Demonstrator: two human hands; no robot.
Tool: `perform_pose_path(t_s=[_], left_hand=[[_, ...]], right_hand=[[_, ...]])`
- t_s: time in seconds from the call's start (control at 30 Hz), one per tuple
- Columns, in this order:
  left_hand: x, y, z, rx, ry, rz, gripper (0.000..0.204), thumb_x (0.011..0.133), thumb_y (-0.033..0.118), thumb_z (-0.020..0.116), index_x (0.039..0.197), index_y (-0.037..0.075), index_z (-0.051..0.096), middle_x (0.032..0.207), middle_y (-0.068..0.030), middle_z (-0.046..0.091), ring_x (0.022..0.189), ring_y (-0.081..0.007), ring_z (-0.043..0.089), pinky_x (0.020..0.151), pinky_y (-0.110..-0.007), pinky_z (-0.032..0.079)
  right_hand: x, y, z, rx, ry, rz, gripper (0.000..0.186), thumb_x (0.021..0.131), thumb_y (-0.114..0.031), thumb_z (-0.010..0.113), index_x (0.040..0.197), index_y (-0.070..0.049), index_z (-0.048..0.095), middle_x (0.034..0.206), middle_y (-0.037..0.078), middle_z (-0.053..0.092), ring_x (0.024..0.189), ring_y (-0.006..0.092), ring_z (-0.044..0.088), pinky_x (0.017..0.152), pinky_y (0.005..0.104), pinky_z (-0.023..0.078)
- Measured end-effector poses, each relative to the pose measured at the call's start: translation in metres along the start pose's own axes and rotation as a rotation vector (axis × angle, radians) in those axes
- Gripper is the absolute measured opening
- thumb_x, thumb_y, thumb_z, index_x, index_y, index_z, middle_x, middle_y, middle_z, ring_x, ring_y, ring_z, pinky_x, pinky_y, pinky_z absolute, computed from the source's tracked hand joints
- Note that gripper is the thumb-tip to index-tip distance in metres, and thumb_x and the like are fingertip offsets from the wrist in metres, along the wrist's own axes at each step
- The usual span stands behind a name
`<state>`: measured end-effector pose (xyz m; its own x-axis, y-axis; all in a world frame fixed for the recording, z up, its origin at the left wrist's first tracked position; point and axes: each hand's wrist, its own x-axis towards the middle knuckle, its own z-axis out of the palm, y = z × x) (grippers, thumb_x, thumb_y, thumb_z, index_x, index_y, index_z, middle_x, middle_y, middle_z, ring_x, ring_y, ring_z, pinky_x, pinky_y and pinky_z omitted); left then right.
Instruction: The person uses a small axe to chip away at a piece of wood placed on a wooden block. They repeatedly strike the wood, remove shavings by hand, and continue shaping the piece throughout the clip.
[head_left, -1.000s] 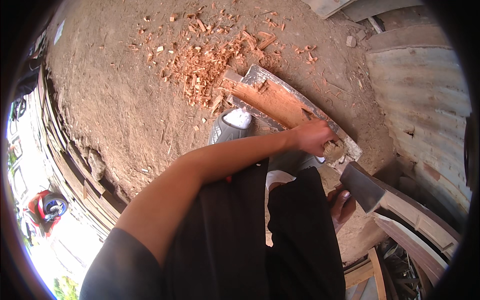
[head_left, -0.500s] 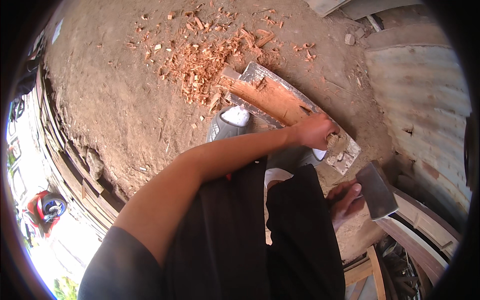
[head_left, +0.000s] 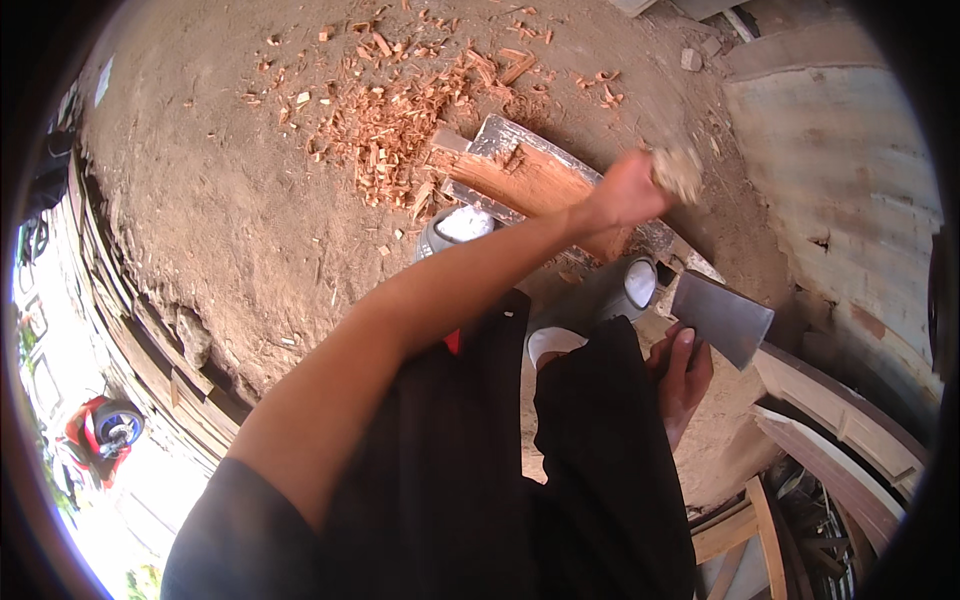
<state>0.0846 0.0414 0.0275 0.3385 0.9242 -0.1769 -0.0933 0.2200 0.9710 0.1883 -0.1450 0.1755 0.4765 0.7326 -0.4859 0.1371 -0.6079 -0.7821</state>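
My left hand (head_left: 625,195), blurred, grips a pale, rough chunk (head_left: 676,175), raised over a long, hollowed reddish wooden piece (head_left: 530,180) with weathered, whitish edges that lies on the dirt by my feet. My right hand (head_left: 680,365), low at my right beside my dark-clothed knee, is closed on a hatchet, its broad grey metal head (head_left: 724,312) tilted and its handle hidden. Grey shoes (head_left: 450,230) with white socks show beneath the wooden piece.
Reddish wood chips (head_left: 385,135) are heaped on the dirt ground (head_left: 230,200). A corrugated metal sheet (head_left: 840,210) stands at right above leaning boards (head_left: 840,410) and a wooden frame (head_left: 760,530). Stacked planks (head_left: 140,330) line the left; a red motorbike (head_left: 100,435) stands beyond.
My left hand has risen up and away from the near end of the wooden piece, with the pale chunk in it. The hatchet head swung rightward and down, then moved upward.
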Motion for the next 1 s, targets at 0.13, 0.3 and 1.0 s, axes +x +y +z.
perform_pose_path(t_s=[0.13, 0.3, 1.0], left_hand=[[0.022, -0.009, -0.037, -0.207, 0.21, 0.008, 0.016, 0.087, 0.003, 0.07, 0.103, 0.001, 0.07, 0.104, -0.0074, 0.075, 0.092, -0.0178, 0.068, 0.083, -0.036, 0.053], [-0.006, 0.003, -0.037, -0.339, 0.336, -0.252, 0.017, 0.09, 0.004, 0.07, 0.106, 0.0, 0.07, 0.107, -0.0081, 0.072, 0.096, -0.0177, 0.065, 0.082, -0.031, 0.052], [-0.051, -0.004, 0.01, 0.231, -0.495, 0.501, 0.031, 0.073, 0.009, 0.076, 0.103, 0.005, 0.071, 0.096, -0.0142, 0.072, 0.096, -0.0355, 0.064, 0.089, -0.044, 0.049]], right_hand=[[0.001, 0.025, -0.009, -0.059, -0.053, -0.036, 0.033, 0.108, -0.03, 0.053, 0.104, 0.002, 0.059, 0.074, 0.004, 0.054, 0.064, 0.0119, 0.051, 0.058, 0.0292, 0.041], [-0.005, 0.016, -0.007, -0.034, -0.018, -0.008, 0.034, 0.108, -0.032, 0.054, 0.103, 0.001, 0.059, 0.073, 0.004, 0.054, 0.064, 0.0108, 0.05, 0.058, 0.0281, 0.038], [-0.011, 0.032, -0.025, -0.015, -0.019, 0.015, 0.047, 0.106, -0.044, 0.055, 0.109, 0.003, 0.062, 0.07, 0.004, 0.055, 0.063, 0.0141, 0.052, 0.059, 0.0314, 0.042]])
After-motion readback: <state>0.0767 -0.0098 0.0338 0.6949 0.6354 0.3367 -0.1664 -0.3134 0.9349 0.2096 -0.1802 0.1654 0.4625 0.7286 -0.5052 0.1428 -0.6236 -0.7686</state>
